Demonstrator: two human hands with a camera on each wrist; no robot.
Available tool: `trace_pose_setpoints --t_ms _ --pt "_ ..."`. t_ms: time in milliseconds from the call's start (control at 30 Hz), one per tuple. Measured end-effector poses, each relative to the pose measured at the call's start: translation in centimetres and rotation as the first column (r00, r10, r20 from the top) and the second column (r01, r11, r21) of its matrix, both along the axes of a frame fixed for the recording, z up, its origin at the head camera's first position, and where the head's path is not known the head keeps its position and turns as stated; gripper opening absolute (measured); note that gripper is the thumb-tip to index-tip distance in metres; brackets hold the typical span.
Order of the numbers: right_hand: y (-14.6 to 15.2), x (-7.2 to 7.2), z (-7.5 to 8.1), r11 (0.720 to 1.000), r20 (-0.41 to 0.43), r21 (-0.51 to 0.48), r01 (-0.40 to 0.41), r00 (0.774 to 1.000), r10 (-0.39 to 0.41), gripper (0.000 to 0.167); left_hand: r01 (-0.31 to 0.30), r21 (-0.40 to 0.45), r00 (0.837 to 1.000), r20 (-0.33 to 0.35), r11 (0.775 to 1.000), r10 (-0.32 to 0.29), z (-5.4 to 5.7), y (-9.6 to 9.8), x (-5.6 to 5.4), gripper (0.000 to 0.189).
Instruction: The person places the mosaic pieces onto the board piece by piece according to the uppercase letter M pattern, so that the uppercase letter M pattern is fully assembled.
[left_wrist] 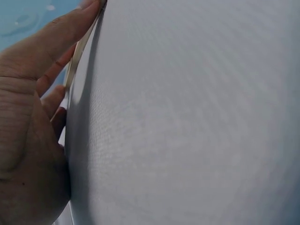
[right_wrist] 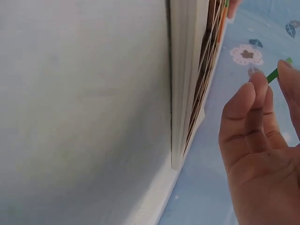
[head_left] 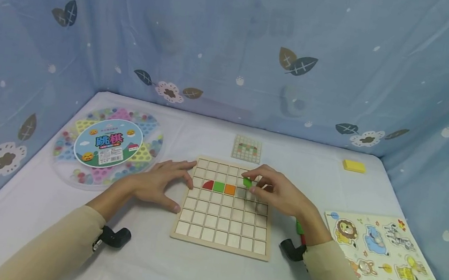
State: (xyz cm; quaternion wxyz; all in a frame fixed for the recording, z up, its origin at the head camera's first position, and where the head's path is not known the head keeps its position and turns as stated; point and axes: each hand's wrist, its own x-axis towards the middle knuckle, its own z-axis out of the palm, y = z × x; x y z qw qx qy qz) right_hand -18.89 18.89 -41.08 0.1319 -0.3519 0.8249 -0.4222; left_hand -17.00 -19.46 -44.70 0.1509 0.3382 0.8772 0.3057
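The step in hand looks to be setting a green piece (head_left: pixel 247 182) on the board (head_left: pixel 218 248), which lies flat on the surface (head_left: pixel 139 268). The right hand (head_left: pixel 279 192) pinches this piece between thumb and fingers above the board's far right part, and the right wrist view shows it raised clear of the cells; its full outline is hidden by the fingers. The left hand (head_left: pixel 162 181) is spread wide and holds nothing, its fingertips at the board's left edge, seemingly to steady it. In the third row from the far edge sit a curved red piece (head_left: pixel 208 185), a green square (head_left: pixel 218 187) and an orange square (head_left: pixel 230 189), side by side. The next move seems to call for checking the card (head_left: pixel 247 148) beyond the board, whose pattern is too small to read surely, then turning the piece to fit and lowering it squarely into a cell, probably beside the orange square.
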Motion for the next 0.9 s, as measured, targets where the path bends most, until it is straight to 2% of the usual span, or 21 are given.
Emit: trace_pose_setpoints --t_ms 200,500,900 --pt "-0.4 -0.7 0.1 0.999 -0.009 0.049 0.007 1.000 -0.006 0.036 -0.011 0.001 1.000 -0.004 1.000 0.011 0.3 0.0 -0.1 0.053" --pt "-1.1 -1.0 0.1 0.990 0.058 0.139 -0.026 0.998 0.018 0.037 -0.011 0.004 1.000 0.014 1.000 0.011 0.4 0.0 0.0 0.054" --pt "-1.5 -0.9 -0.1 0.970 0.032 0.244 -0.003 0.999 -0.004 0.039 -0.015 0.002 1.000 0.014 1.000 0.015 0.3 0.2 0.0 0.054"
